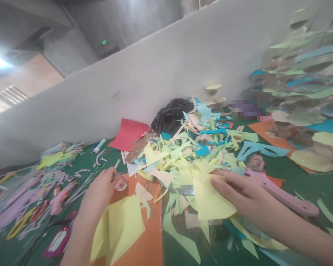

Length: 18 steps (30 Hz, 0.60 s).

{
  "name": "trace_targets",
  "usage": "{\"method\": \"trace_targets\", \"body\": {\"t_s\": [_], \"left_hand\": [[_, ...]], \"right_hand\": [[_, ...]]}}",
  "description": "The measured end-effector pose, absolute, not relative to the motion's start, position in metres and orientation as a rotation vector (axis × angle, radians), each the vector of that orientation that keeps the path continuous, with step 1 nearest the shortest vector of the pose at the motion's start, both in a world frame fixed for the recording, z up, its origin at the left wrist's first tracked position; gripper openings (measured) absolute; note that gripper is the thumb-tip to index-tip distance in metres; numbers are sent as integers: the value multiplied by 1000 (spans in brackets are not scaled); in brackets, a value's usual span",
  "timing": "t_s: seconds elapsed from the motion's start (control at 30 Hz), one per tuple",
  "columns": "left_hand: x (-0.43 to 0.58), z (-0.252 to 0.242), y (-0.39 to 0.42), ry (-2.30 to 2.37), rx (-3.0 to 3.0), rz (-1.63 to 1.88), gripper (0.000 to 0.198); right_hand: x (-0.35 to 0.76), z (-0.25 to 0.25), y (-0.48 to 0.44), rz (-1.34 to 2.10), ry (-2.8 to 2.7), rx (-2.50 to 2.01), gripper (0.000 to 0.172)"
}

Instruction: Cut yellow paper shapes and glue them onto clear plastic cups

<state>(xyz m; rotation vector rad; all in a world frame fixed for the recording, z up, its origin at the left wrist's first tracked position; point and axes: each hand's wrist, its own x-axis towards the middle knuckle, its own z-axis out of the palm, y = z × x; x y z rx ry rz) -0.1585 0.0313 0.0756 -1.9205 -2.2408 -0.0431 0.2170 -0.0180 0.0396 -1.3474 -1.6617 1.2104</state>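
Paper sheet [211,197], yellow, lies under my open right hand [245,190] — flat, no grip; my left hand [97,195] curls narrow beside a pink ring [121,183] — hold unclear.

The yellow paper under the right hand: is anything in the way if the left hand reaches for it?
Only flat bits of paper: a cream scrap and a green scrap lie on the orange sheet between the left hand and the yellow paper. Nothing tall blocks the way.

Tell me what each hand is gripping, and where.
The left hand closes on a small pink ringed piece by its rim; exact item unclear. The right hand grips nothing, fingers lying flat on yellow paper.
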Motion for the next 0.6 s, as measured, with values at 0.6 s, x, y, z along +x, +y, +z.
{"method": "trace_targets", "body": {"t_s": [0.6], "left_hand": [[-127,65,31,-2063,-1762,382,35]], "right_hand": [[218,43,-20,1187,-1701,-1304,45]]}}
